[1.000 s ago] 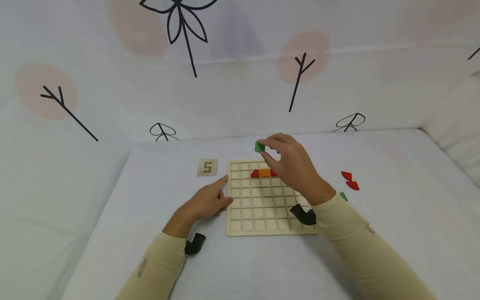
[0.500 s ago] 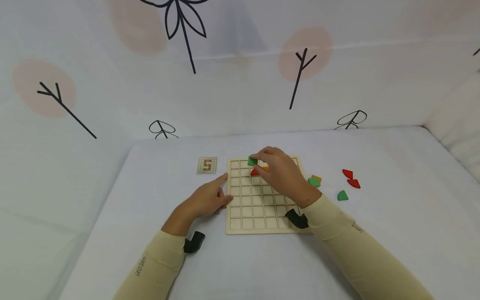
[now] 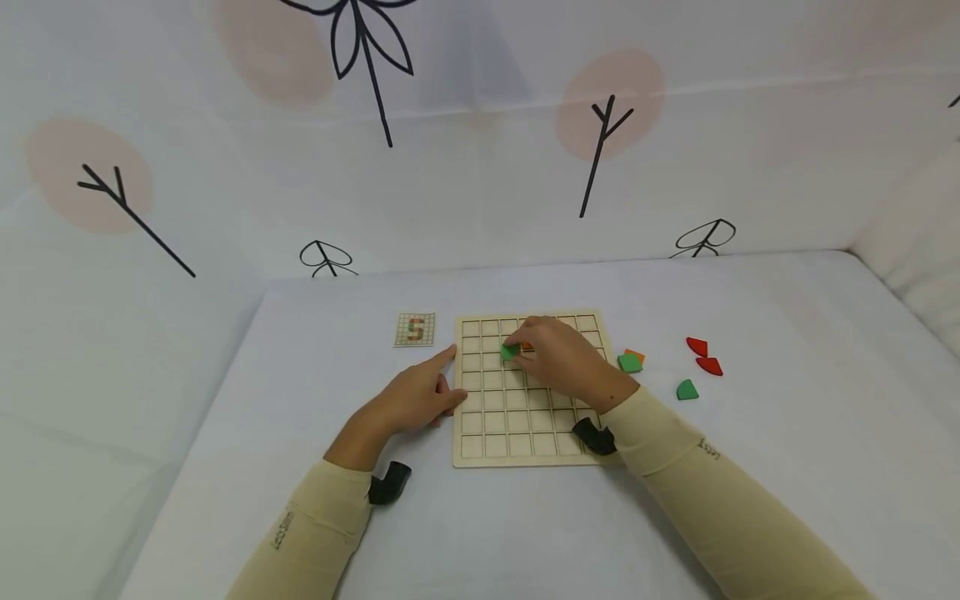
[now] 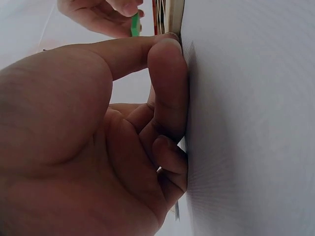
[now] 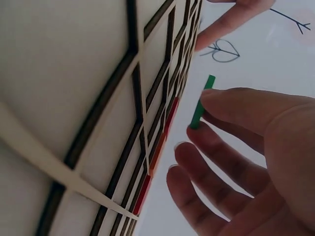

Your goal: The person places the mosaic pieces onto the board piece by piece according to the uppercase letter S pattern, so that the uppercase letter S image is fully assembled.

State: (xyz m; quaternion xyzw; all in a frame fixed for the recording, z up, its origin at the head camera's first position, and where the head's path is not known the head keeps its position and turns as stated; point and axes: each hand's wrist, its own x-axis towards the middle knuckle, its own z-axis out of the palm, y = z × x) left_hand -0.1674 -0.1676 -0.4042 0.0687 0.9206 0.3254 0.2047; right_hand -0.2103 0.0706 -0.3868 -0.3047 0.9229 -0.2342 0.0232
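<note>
Hands: right over board, green tile in pinch; left at edge, loosely spread

Your white-covered desk carries a gridded wooden board, an S-printed card to its left and, to its right, two red pieces, two green pieces and an orange piece.

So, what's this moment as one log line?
right hand: pinching green tile over grid board | left hand: touching board's left edge

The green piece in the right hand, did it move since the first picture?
Yes: in the head view, the green piece went down the picture, from beyond the board to over its squares.
</note>
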